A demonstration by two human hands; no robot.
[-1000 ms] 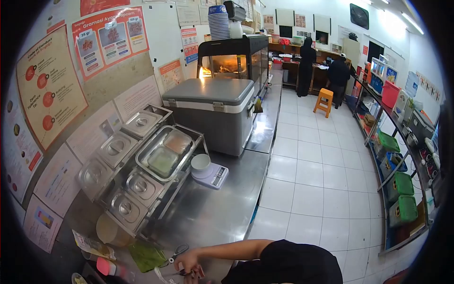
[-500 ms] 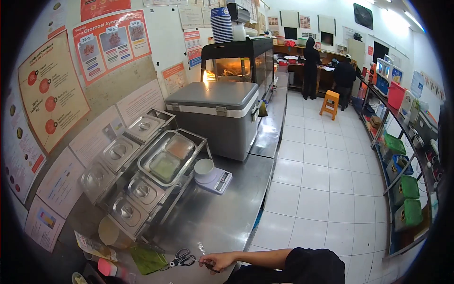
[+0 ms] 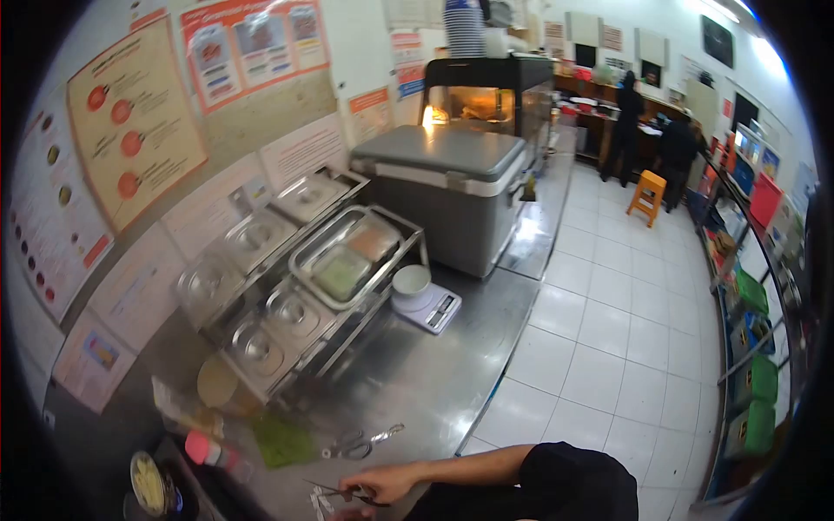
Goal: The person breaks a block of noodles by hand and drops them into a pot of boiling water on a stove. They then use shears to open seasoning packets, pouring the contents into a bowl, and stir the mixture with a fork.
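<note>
My right hand (image 3: 375, 484) reaches in from a black sleeve at the bottom edge, low over the steel counter (image 3: 434, 373). Its fingers are closed on a thin dark object (image 3: 334, 491) lying almost flat. Small white scraps (image 3: 316, 501) lie just left of it. Scissors (image 3: 358, 446) rest on the counter just beyond the hand, untouched. A sliver of skin at the bottom edge (image 3: 334, 515) may be my left hand; its state is hidden.
A green packet (image 3: 282, 441), a pink-capped bottle (image 3: 208, 451) and a bowl of yellow food (image 3: 149, 484) sit left. Further back are a rack of lidded steel pans (image 3: 261, 286), a scale (image 3: 427, 307) with a white bowl, and a grey cooler (image 3: 452, 191). Two people (image 3: 627, 122) stand far back.
The scissors, near my fingers earlier, now lie alone on the counter. My right hand has drawn back toward the bottom edge with the thin object. The view has swung left.
</note>
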